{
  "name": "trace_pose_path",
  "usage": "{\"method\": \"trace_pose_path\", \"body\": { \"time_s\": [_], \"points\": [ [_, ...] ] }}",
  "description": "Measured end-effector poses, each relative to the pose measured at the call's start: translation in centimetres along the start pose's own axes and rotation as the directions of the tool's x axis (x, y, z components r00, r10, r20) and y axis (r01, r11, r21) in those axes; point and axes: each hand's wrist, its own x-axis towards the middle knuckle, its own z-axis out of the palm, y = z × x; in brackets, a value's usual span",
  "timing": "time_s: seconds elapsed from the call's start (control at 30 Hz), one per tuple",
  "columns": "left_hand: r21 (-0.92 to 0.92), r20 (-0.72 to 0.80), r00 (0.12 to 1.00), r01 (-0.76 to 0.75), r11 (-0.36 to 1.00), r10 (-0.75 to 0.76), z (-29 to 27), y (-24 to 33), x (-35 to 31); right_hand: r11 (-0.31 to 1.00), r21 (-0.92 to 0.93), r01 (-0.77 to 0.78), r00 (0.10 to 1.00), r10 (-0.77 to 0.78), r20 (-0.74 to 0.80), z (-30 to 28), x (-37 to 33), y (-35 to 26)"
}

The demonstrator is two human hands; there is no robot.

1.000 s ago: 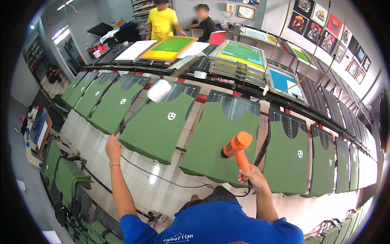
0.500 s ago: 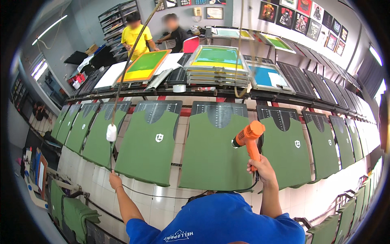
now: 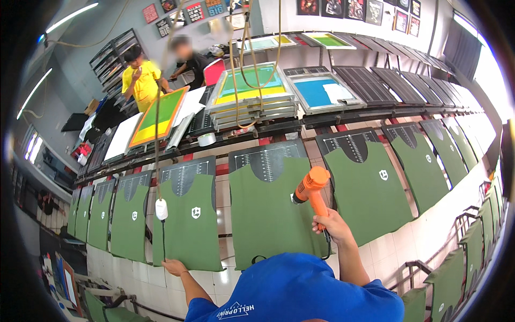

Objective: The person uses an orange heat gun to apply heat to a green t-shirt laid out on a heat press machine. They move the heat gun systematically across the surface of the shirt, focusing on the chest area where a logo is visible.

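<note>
My right hand is wrapped round the handle of an orange heat gun. The gun's dark nozzle points left, over the right side of a plain green shirt stretched on a dark board. At lower left, my left hand is closed on a black power cord. That cord runs up to a white socket hanging on a cable from above. Behind the socket lies another green shirt with a small white shield print.
More green shirts lie on boards to both sides. Beyond them, a long rack holds stacked printing screens, a blue screen and a tape roll. Two people stand at the far left, one in a yellow shirt.
The view has turned and shifted. My left hand and the hanging socket have moved right, from the shirt farther left to in front of the one beside the plain shirt. The heat gun stays over the plain shirt.
</note>
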Motion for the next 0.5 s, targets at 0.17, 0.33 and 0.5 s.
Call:
{"method": "trace_pose_path", "body": {
  "time_s": [0.17,0.33,0.5],
  "points": [
    [0.321,-0.028,0.997,-0.054,0.945,0.067,2.2,1.1,-2.3,0.999,-0.029,-0.022,0.998,0.021,-0.058,0.8,0.9,1.1],
    [0.455,-0.060,0.996,-0.032,0.890,0.067,3.5,2.7,-4.6,0.998,-0.022,-0.057,0.995,0.055,-0.080,1.1,1.9,1.1],
    [0.464,-0.028,0.997,-0.053,0.884,0.075,3.4,1.7,-3.4,0.995,-0.099,0.014,0.997,-0.021,-0.074,2.6,2.5,1.0]
  ]
}}
